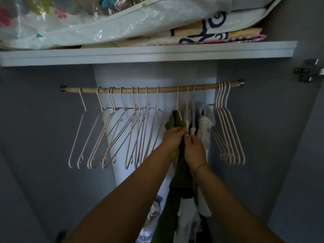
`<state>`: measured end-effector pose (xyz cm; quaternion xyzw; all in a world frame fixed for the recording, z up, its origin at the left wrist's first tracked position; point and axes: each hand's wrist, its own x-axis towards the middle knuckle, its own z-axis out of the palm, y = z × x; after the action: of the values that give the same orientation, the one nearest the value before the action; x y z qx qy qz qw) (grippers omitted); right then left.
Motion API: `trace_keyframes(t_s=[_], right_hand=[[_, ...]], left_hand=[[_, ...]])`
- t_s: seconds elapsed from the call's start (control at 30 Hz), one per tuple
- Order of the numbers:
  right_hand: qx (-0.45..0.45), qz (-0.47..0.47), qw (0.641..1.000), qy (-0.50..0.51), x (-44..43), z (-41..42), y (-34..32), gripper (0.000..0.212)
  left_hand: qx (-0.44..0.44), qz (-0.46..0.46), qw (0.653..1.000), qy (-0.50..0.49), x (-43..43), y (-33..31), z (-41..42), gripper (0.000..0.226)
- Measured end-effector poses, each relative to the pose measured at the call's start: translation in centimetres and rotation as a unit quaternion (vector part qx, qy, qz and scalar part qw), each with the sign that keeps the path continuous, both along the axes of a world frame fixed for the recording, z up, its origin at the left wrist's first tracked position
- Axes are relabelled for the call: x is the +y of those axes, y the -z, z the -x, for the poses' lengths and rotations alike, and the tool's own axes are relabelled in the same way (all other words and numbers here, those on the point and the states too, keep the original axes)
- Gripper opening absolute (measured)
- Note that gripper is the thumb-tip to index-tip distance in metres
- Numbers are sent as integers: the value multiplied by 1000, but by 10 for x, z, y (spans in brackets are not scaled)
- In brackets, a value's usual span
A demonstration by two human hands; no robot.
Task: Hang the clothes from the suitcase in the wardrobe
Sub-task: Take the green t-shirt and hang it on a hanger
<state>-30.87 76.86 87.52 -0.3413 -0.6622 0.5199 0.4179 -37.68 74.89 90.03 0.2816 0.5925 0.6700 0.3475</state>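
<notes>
A dark green garment (176,122) hangs on a pink hanger (177,102) from the wooden rail (166,88) inside the wardrobe. My left hand (172,140) grips the green cloth just below the hanger's shoulder. My right hand (194,149) pinches the same cloth from the right, thumb and fingers closed on its edge. The garment's lower part (180,176) drops between my forearms. White clothes (205,127) hang right beside it on other hangers. The suitcase is out of view.
Several bare pink hangers (112,134) fill the rail's left half; a tight bunch of bare hangers (229,130) sits at its right end. A shelf (149,52) above holds a plastic bedding bag (87,21) and folded linens (219,35). A door hinge (306,70) is at right.
</notes>
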Motion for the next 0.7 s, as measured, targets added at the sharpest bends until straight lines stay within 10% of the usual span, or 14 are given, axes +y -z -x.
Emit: trace_keyframes(t_s=[0.53,0.7], right_hand=[[52,-133,986,80,-92,-30,56,59],[48,-105,993,-29,-173,-54,97,64]], left_hand=[[148,25,982,-115,-166,63,-16,30],[176,56,968,-170,-276,100,-50,35]])
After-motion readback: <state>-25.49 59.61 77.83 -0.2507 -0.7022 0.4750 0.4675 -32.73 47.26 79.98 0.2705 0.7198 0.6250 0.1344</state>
